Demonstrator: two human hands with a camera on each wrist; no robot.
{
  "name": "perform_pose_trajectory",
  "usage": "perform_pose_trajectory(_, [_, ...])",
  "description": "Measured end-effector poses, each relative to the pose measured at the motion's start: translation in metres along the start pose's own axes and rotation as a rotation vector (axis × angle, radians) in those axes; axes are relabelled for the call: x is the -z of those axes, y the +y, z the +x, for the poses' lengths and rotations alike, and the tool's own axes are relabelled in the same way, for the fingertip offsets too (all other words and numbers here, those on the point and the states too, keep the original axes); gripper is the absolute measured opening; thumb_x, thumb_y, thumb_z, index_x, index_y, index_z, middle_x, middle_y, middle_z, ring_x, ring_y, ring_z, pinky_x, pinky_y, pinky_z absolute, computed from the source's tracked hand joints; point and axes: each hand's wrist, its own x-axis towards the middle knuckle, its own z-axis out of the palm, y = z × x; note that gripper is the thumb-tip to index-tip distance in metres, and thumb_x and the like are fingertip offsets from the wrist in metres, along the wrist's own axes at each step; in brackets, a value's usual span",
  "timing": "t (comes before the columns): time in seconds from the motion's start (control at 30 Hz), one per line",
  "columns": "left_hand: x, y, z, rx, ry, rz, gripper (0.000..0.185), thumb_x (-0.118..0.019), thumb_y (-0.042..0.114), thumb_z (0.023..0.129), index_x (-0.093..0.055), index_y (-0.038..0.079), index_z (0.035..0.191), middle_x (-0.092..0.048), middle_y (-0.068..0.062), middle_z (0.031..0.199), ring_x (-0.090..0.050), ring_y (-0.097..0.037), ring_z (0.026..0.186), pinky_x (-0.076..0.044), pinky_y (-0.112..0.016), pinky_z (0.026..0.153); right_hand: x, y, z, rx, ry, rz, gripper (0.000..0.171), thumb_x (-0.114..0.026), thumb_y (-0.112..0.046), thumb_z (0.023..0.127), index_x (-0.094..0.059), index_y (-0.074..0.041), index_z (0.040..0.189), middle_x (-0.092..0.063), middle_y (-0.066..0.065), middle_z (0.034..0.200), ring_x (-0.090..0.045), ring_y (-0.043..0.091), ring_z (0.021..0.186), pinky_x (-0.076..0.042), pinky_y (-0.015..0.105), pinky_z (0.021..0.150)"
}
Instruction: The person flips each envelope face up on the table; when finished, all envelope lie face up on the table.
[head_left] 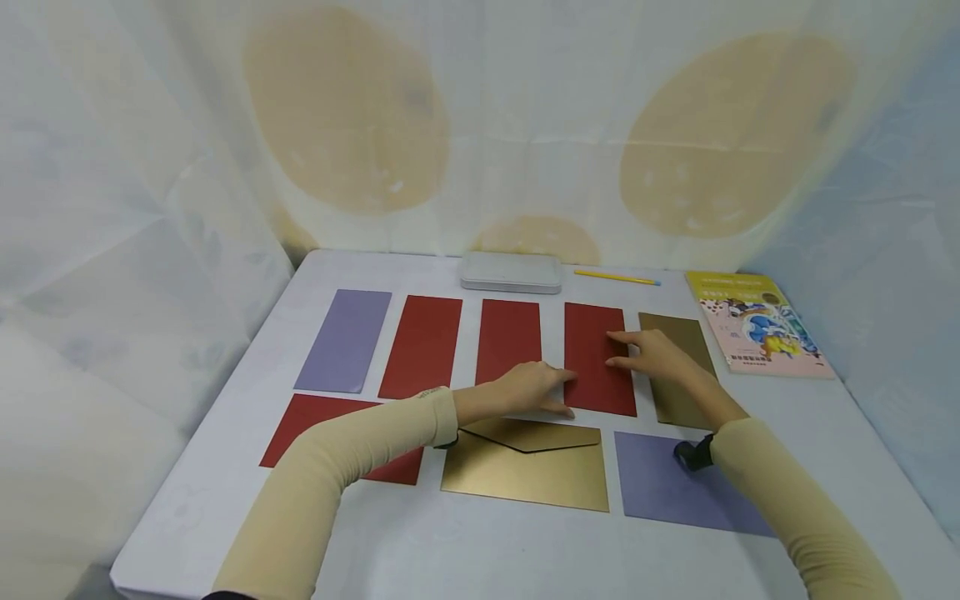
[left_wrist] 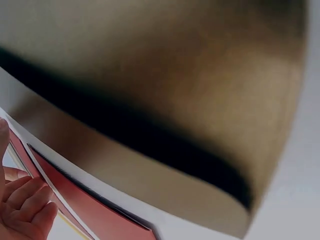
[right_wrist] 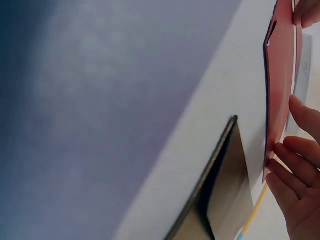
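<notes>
A red envelope (head_left: 596, 354) lies upright in the upper row, third of the red ones from the left. My left hand (head_left: 528, 387) reaches across to its lower left edge, with fingertips right at the edge and the thumb spread lower down. From the other side, my right hand (head_left: 652, 354) touches the right part with straight, spread fingers. In the right wrist view, the right hand (right_wrist: 300, 165) has several fingertips along the red envelope's (right_wrist: 280, 75) edge. The left wrist view shows the left hand (left_wrist: 25, 205) beyond a gold flap, beside a red envelope (left_wrist: 95, 200).
Upper row: purple envelope (head_left: 343, 342), red envelopes (head_left: 422, 346) (head_left: 508, 337), brown-gold envelope (head_left: 678, 375). Lower row: red envelope (head_left: 315, 421), gold envelope (head_left: 525, 475), purple envelope (head_left: 660, 492). Behind are a grey case (head_left: 510, 271), yellow pencil (head_left: 617, 277) and book (head_left: 757, 325).
</notes>
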Motion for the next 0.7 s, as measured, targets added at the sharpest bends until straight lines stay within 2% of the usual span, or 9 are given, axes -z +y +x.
perform_pose_trajectory(0.1, [-0.001,-0.003,-0.002,-0.016,0.016,-0.018,0.063,-0.071,0.046,0.085,-0.057,0.009,0.134,-0.068,-0.002,0.114,-0.060,-0.004,0.083,-0.048,-0.016,0.074,0.002,-0.002,0.000,0.006,0.011,0.006,0.060,-0.075,-0.028,0.085,-0.056,0.005,0.131,-0.056,0.028,0.128,-0.056,0.042,0.111,-0.046,0.055,0.088])
perform_pose_trajectory(0.3, [0.003,-0.017,-0.013,-0.046,0.048,-0.106,0.066,-0.070,0.047,0.086,-0.053,0.010,0.138,-0.069,0.001,0.094,-0.052,-0.005,0.069,-0.044,-0.017,0.066,0.005,-0.010,0.008,-0.020,-0.010,0.051,0.063,-0.073,-0.029,0.087,-0.051,0.001,0.137,-0.053,0.026,0.133,-0.054,0.038,0.114,-0.045,0.056,0.091])
perform_pose_trajectory(0.4, [0.006,-0.024,-0.021,-0.029,0.055,-0.090,0.069,-0.068,0.049,0.087,-0.050,0.012,0.141,-0.069,-0.001,0.100,-0.057,-0.008,0.077,-0.047,-0.020,0.070,0.006,-0.015,0.017,-0.014,-0.005,0.052,0.063,-0.072,-0.030,0.087,-0.050,0.000,0.138,-0.054,0.025,0.132,-0.055,0.035,0.111,-0.045,0.054,0.091])
perform_pose_trajectory(0.5, [0.009,-0.032,-0.030,0.008,0.053,-0.077,0.069,-0.067,0.050,0.087,-0.048,0.013,0.143,-0.066,-0.006,0.120,-0.063,-0.015,0.100,-0.050,-0.026,0.085,0.004,-0.021,0.026,-0.013,0.004,0.066,0.063,-0.072,-0.032,0.088,-0.050,-0.001,0.139,-0.055,0.024,0.132,-0.056,0.034,0.110,-0.045,0.053,0.092])
perform_pose_trajectory(0.6, [0.013,-0.039,-0.040,0.038,0.053,-0.088,0.069,-0.068,0.049,0.087,-0.048,0.012,0.143,-0.056,-0.011,0.135,-0.057,-0.024,0.120,-0.045,-0.034,0.097,0.001,-0.027,0.036,-0.027,0.008,0.120,0.064,-0.072,-0.032,0.088,-0.049,-0.004,0.141,-0.052,0.023,0.136,-0.053,0.035,0.114,-0.043,0.054,0.095])
perform_pose_trajectory(0.7, [0.015,-0.047,-0.051,0.067,0.050,-0.106,0.071,-0.069,0.049,0.086,-0.048,0.012,0.143,-0.052,-0.014,0.138,-0.051,-0.027,0.126,-0.041,-0.037,0.102,-0.002,-0.034,0.046,-0.032,0.015,0.163,0.065,-0.071,-0.033,0.088,-0.048,-0.005,0.142,-0.049,0.023,0.138,-0.048,0.038,0.123,-0.039,0.056,0.098])
